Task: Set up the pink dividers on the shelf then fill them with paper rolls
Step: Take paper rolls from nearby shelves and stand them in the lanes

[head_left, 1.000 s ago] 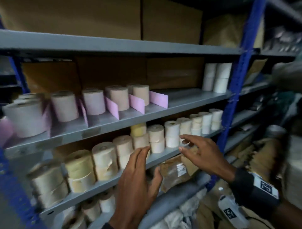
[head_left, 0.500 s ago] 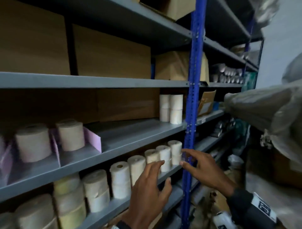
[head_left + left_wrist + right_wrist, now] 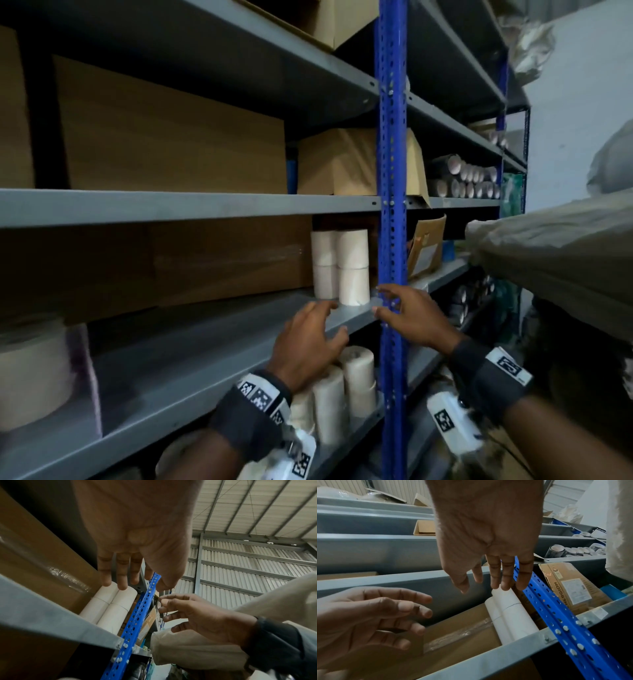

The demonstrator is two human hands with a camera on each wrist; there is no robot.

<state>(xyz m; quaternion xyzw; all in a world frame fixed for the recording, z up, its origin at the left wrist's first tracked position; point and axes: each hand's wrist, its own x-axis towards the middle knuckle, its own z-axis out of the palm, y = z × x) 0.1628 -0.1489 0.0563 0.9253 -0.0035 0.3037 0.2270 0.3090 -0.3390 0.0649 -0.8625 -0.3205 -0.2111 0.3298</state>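
Stacked white paper rolls (image 3: 339, 267) stand at the right end of the grey middle shelf (image 3: 205, 346), beside the blue upright (image 3: 390, 205). My left hand (image 3: 322, 325) hovers open at the shelf's front edge, just left of and below the rolls, holding nothing. My right hand (image 3: 394, 305) is open in front of the upright, right of the rolls, also holding nothing. A pink divider (image 3: 81, 373) stands at far left next to a large roll (image 3: 30, 373). In the wrist views my fingers (image 3: 120, 577) (image 3: 503, 580) point at the white rolls (image 3: 109, 605) (image 3: 510, 612) without touching them.
More rolls (image 3: 342, 387) line the lower shelf under my left hand. Brown cartons (image 3: 171, 137) fill the shelf above and the back of the middle shelf. A labelled cardboard box (image 3: 570, 588) sits right of the upright. A bulky grey sack (image 3: 565, 257) juts in at the right.
The view has swung right along the shelving. Both hands have risen from the lower shelf's rolls to the right end of the middle shelf, still holding nothing.
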